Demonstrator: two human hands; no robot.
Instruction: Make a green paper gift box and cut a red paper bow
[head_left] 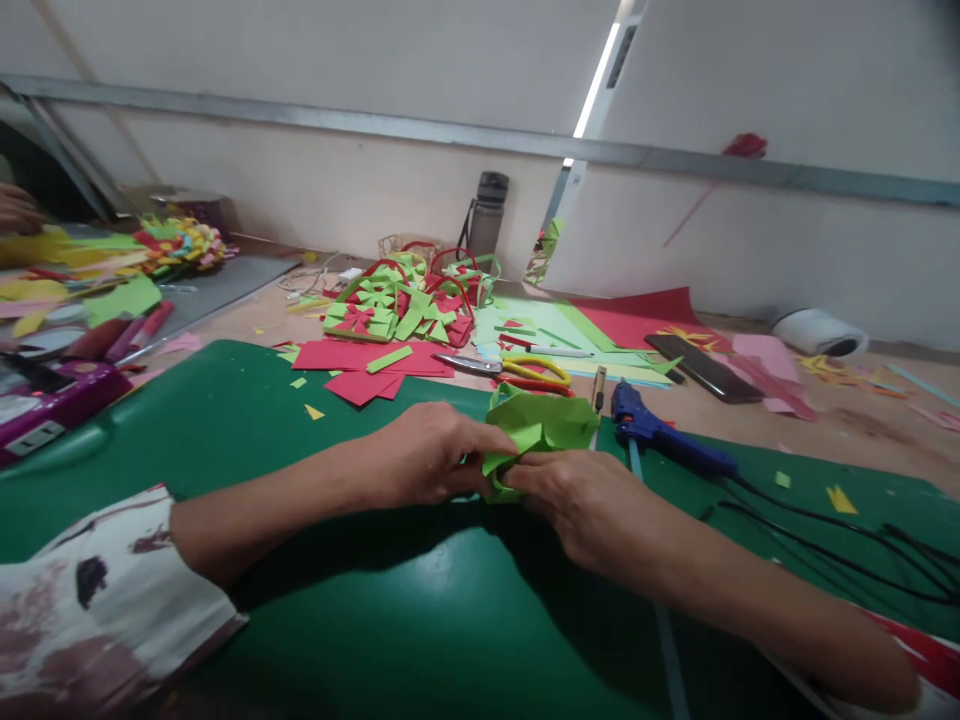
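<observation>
A light green folded paper piece (566,422) is held between both hands above the green mat (420,610). My left hand (431,455) pinches its left edge with thumb and fingers. The fingers of my right hand (585,500) press on the lower front of the same paper and partly cover it. Just behind the paper lie scissors (536,372) with yellow handles and a box cutter (598,388). To the right of my right hand rests a blue glue gun (660,430), its black cord (832,545) trailing rightward.
Behind the mat are red paper pieces (360,370), a pile of green and red paper crafts (409,305), a dark bottle (486,220), a phone (703,367) and a white roll (817,332). A purple power strip (60,405) sits at left. Another person's hand (19,210) shows far left.
</observation>
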